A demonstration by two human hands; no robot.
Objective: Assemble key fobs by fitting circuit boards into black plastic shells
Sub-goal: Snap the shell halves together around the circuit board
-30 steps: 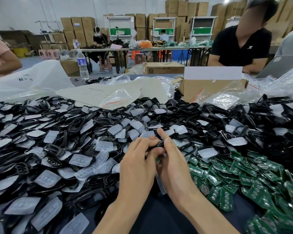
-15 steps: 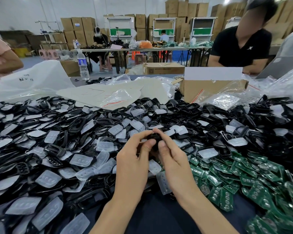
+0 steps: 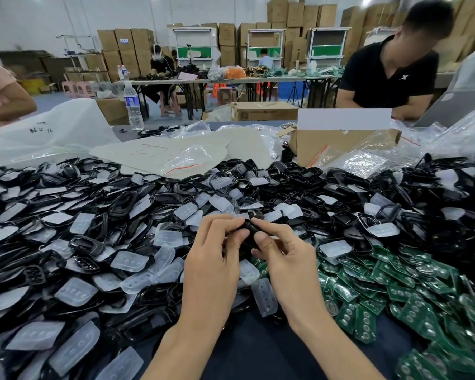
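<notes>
A dark blue table (image 3: 258, 355), in a warehouse room with cardboard boxes (image 3: 285, 12) stacked along the top of the frame, is heaped with black shells (image 3: 88, 244), clear button pads (image 3: 132, 260) and, at lower right, green circuit boards (image 3: 395, 286). At centre, the left hand (image 3: 211, 270) and right hand (image 3: 288, 261) pinch one small black fob shell (image 3: 248, 233) between thumbs and fingertips. The fingers hide most of it.

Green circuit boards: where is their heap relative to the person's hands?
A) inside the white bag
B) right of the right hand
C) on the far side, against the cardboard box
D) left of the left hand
B: the green circuit boards lie heaped to the right of the right hand, which together with the left hand pinches a black shell.
</notes>
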